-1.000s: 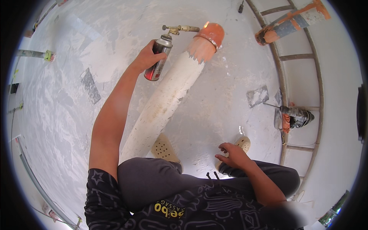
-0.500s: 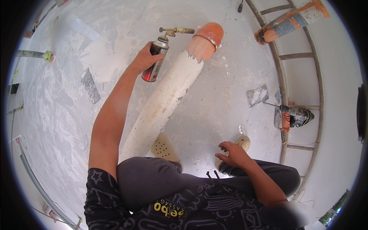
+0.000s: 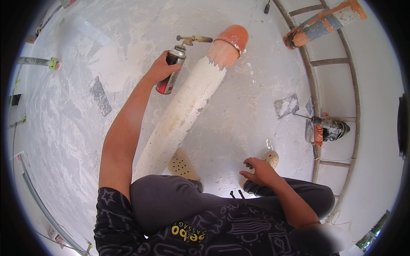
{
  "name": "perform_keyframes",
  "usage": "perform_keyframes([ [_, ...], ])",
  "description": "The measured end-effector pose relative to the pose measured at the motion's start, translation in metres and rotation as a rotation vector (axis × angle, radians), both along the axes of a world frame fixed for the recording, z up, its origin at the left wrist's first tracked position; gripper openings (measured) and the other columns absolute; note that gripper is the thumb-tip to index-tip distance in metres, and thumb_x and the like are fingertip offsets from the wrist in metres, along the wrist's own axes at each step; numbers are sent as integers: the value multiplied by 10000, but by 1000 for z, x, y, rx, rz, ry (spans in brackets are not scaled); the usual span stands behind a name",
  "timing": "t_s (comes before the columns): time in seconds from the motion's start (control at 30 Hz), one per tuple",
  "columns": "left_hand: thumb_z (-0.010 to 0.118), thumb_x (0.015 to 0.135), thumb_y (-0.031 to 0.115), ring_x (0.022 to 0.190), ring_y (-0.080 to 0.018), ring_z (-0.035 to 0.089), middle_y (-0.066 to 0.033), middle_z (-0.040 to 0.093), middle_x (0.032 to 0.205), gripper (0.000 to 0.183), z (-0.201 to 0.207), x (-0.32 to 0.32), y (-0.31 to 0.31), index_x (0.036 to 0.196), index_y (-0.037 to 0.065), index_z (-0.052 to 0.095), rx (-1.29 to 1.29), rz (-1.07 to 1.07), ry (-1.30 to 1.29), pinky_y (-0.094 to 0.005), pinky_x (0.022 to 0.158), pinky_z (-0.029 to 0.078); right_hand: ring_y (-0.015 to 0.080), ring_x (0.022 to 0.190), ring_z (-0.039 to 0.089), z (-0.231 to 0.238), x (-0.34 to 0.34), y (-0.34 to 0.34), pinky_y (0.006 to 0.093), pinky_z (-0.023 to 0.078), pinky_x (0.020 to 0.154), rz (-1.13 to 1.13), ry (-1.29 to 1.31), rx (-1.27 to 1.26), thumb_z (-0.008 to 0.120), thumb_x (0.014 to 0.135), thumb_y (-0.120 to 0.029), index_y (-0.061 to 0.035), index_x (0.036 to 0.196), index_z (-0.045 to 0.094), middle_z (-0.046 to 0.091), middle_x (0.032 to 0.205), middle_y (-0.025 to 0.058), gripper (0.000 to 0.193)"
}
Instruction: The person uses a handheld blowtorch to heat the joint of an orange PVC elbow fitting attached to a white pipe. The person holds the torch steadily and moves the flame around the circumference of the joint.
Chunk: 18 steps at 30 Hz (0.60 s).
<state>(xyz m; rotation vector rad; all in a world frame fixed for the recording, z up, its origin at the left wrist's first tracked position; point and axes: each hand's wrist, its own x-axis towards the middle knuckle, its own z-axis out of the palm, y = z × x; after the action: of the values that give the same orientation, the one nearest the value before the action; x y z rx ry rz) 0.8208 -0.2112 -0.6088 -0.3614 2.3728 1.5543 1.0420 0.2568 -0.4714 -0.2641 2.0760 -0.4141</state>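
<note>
Torch work on one white pipe, seen from above.
Our right hand (image 3: 259, 171) rests loosely open on our knee; our left hand (image 3: 160, 68) grips one red gas canister (image 3: 171, 71), brass nozzle (image 3: 194, 40) pointing right at the pipe's (image 3: 183, 111) orange end, its long axis running away from our feet across the concrete floor (image 3: 64, 128).

1. I cannot see the lower end of the white pipe (image 3: 183, 111); my knee covers it.
2. My left hand (image 3: 160, 68) wraps the gas torch can (image 3: 171, 70), so the middle of the can is hidden.
3. A flame at the brass nozzle (image 3: 194, 40) is too faint for me to tell.
4. The cream shoe (image 3: 270, 158) is partly behind my right hand (image 3: 258, 170).
5. The orange and grey pipe (image 3: 324, 23) is cut by the rim.
</note>
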Motion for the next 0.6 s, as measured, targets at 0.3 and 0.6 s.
perform_keyframes([
  [0.3, 799, 805, 279, 1251, -304, 651, -201, 670, 1357, 791, 6, 0, 1, 1494, 2, 527, 8, 3, 36, -427, 1088, 512, 365, 1111, 728, -2, 1, -1, 454, 570, 968, 18, 10, -6, 767, 990, -412, -14, 1251, 688, 757, 1189, 173, 482],
  [0.6, 800, 802, 287, 1250, -305, 654, -204, 677, 1346, 789, 6, 0, 2, 1492, 12, 533, 3, 11, 38, -426, 1088, 513, 366, 1113, 725, -4, 1, 0, 458, 567, 969, 28, -3, 0, 759, 993, -424, -13, 1272, 684, 755, 1195, 175, 502],
])
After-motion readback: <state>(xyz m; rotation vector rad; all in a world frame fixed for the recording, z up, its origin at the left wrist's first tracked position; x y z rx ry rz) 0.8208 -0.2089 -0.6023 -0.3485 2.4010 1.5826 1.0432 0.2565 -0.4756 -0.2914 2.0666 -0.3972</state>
